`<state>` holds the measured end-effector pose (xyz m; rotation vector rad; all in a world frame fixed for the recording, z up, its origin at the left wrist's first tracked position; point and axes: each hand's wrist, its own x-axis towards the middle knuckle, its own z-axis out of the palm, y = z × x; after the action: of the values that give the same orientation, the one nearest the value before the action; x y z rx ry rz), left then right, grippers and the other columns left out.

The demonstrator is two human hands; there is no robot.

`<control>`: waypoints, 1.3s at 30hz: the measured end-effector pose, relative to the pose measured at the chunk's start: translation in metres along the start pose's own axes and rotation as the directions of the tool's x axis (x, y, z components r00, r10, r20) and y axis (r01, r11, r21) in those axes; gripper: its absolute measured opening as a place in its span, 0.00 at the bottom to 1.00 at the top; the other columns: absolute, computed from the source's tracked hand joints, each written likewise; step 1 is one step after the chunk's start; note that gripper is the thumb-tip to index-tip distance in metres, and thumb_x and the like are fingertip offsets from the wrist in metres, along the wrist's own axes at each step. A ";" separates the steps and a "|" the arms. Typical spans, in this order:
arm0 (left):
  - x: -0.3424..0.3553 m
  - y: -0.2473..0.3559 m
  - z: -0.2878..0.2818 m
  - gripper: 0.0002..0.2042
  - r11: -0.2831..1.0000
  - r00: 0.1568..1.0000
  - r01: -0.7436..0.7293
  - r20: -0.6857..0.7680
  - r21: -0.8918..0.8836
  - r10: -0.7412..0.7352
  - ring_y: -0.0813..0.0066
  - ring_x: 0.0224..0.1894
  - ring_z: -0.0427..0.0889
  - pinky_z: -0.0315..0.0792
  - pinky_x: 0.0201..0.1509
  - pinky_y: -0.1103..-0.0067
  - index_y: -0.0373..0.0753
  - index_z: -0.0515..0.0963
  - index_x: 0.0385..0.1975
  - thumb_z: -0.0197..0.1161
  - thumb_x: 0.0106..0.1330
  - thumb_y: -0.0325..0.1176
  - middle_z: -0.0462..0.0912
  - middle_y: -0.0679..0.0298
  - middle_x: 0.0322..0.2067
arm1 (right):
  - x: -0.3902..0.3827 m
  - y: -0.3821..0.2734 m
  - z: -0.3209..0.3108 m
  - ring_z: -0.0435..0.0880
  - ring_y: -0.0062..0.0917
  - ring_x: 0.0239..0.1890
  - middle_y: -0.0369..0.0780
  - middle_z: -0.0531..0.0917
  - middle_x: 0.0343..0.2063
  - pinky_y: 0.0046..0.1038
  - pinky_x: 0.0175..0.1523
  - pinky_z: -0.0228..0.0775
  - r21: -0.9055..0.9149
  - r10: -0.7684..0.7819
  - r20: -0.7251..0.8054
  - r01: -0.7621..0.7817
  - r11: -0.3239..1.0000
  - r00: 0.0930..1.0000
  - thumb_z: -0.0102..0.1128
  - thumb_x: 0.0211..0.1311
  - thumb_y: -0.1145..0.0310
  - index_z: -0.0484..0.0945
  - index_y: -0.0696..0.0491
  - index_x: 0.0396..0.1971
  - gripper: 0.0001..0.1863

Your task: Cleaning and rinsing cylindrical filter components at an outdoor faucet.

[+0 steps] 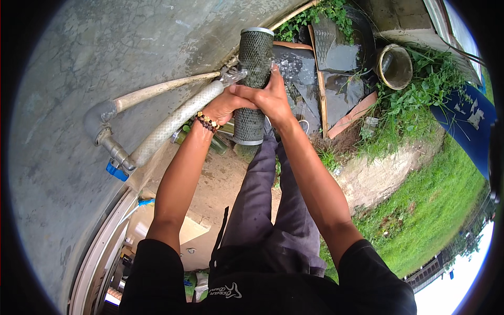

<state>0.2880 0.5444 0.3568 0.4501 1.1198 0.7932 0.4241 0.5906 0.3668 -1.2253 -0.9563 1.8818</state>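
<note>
A long cylindrical filter cartridge (253, 124), dark with a mesh skin and pale end rings, is held upright in the picture between my hands. My right hand (270, 100) grips it from the right, thumb across its front. From the left, my left hand (223, 105), with a beaded bracelet (207, 122) at the wrist, closes on its middle; some of its fingers are hidden. Just above that hand ends a whitish braided hose (181, 119). Clear water (234, 77) runs from the hose end onto the cartridge and splashes off its right side.
The hose hangs from a wall tap (116, 152) with a blue handle, on a grey pipe elbow (100, 118). A concrete wall (58, 105) rises at left. Wet dark sheets (341, 97), a wooden strip (321, 100) and an old bucket (395, 67) lie ahead. Clear cylinders (212, 143) lie below.
</note>
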 end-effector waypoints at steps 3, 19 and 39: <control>-0.013 0.018 -0.001 0.25 0.969 0.982 0.099 0.180 -0.225 -0.059 0.68 0.39 0.85 0.81 0.44 0.73 0.30 0.76 0.48 0.71 0.48 0.32 0.84 0.57 0.40 | 0.005 -0.017 -0.015 0.83 0.28 0.36 0.44 0.84 0.37 0.28 0.45 0.78 0.021 0.187 0.127 -0.192 0.981 0.974 0.76 0.47 0.71 0.74 0.64 0.47 0.28; 0.007 -0.005 0.009 0.45 0.942 0.988 0.082 0.149 -0.325 -0.035 0.61 0.29 0.85 0.83 0.32 0.72 0.31 0.72 0.51 0.33 0.66 0.74 0.83 0.48 0.34 | 0.040 -0.026 -0.024 0.83 0.21 0.23 0.42 0.85 0.25 0.22 0.31 0.75 0.114 0.238 -0.270 -0.215 0.970 0.933 0.78 0.47 0.53 0.82 0.65 0.27 0.26; 0.038 0.014 0.038 0.31 0.987 0.938 -0.163 -0.311 0.003 0.155 0.74 0.52 0.78 0.71 0.60 0.76 0.39 0.74 0.56 0.41 0.74 0.61 0.80 0.64 0.48 | -0.040 -0.004 0.003 0.79 0.49 0.54 0.59 0.76 0.54 0.40 0.58 0.72 -0.704 -0.453 -0.231 0.173 0.689 0.861 0.74 0.50 0.66 0.75 0.68 0.50 0.29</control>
<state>0.3264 0.5847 0.3577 0.4085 1.3769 1.0442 0.4348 0.5583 0.3885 -1.6226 -1.5640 0.9537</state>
